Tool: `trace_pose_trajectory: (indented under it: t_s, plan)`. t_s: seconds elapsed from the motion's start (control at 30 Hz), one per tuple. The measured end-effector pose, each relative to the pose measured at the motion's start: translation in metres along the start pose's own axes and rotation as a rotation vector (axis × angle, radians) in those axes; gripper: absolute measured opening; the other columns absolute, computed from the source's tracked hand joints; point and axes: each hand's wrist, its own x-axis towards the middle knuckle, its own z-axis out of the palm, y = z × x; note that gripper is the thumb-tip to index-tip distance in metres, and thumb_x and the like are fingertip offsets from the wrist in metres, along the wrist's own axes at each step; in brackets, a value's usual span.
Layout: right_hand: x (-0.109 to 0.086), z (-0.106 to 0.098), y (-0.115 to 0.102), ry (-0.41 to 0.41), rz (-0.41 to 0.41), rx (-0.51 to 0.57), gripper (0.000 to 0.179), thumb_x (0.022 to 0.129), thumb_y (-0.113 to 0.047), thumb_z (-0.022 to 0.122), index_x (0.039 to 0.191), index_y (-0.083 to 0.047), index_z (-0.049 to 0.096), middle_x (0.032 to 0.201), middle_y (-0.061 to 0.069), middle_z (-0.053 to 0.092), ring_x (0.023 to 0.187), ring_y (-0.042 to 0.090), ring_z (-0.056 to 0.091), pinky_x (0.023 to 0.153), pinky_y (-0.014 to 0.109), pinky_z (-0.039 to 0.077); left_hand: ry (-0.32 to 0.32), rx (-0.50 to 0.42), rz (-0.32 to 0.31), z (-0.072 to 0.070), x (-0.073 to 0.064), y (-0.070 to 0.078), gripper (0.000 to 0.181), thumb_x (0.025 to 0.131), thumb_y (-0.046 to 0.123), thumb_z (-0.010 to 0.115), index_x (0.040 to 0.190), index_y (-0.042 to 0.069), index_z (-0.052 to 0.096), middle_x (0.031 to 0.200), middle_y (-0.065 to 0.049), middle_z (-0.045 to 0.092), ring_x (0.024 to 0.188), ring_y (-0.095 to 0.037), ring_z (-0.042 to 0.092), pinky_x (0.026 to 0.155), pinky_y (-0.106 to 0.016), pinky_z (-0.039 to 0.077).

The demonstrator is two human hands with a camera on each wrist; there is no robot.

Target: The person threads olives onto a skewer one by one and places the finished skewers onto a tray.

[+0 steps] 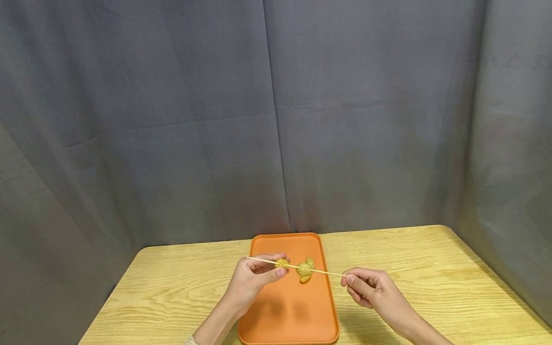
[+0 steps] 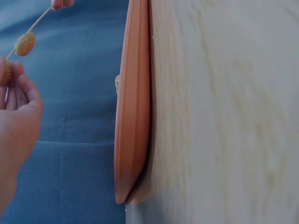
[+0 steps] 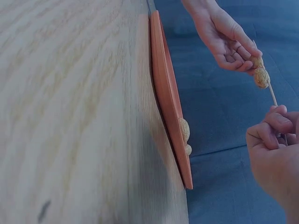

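Note:
A thin wooden skewer (image 1: 328, 273) slants slightly down to the right above an orange tray (image 1: 289, 326). Two rough, golden-brown, ball-like pieces are on it. My left hand (image 1: 252, 282) pinches the left piece (image 1: 281, 263) between thumb and fingers, with the skewer's left end poking out past it. The other piece (image 2: 24, 44) sits near the skewer's middle, apart from both hands. My right hand (image 1: 375, 290) pinches the skewer's right end. More such pieces (image 3: 184, 129) lie on the tray; in the head view the skewered piece partly covers them.
A light wood-grain table (image 1: 414, 258) carries the tray. Grey-blue cloth (image 1: 207, 143) hangs behind the table and along both sides. The tray's raised rim (image 2: 133, 93) shows edge-on in the left wrist view.

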Motion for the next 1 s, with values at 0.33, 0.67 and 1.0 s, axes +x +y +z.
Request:
trace_pose_trajectory:
  t_s: [0.33, 0.67, 1.0]
  plan:
    - [-0.0006, 0.0001, 0.0018, -0.014, -0.033, -0.027, 0.033, 0.106, -0.027, 0.050, 0.105, 0.005, 0.062, 0.070, -0.004, 0.047, 0.059, 0.003, 0.038, 0.045, 0.030, 0.029, -0.018, -0.018, -0.035, 0.0068, -0.0012, -0.0048, 0.041, 0.084, 0.010, 0.079, 0.123, 0.000, 0.069, 0.120, -0.003, 0.074, 0.106, -0.015, 0.071, 0.096, -0.034, 0.056]
    - [0.0010, 0.0043, 0.0056, -0.029, -0.032, -0.025, 0.034, 0.106, -0.027, 0.049, 0.107, 0.004, 0.062, 0.069, -0.003, 0.047, 0.057, 0.004, 0.036, 0.045, 0.032, 0.029, -0.020, -0.004, -0.044, 0.0043, -0.0021, -0.0069, 0.039, 0.087, 0.011, 0.077, 0.122, -0.001, 0.068, 0.125, -0.009, 0.071, 0.109, -0.017, 0.069, 0.098, -0.033, 0.056]
    - [0.0015, -0.0045, 0.0046, 0.035, -0.022, 0.051, 0.035, 0.107, -0.026, 0.047, 0.109, 0.007, 0.059, 0.070, -0.002, 0.048, 0.055, 0.019, 0.029, 0.047, 0.034, 0.029, -0.086, 0.010, -0.077, 0.0056, 0.0028, -0.0056, 0.051, 0.092, 0.017, 0.073, 0.139, 0.011, 0.057, 0.135, -0.009, 0.063, 0.107, -0.018, 0.071, 0.101, -0.031, 0.053]
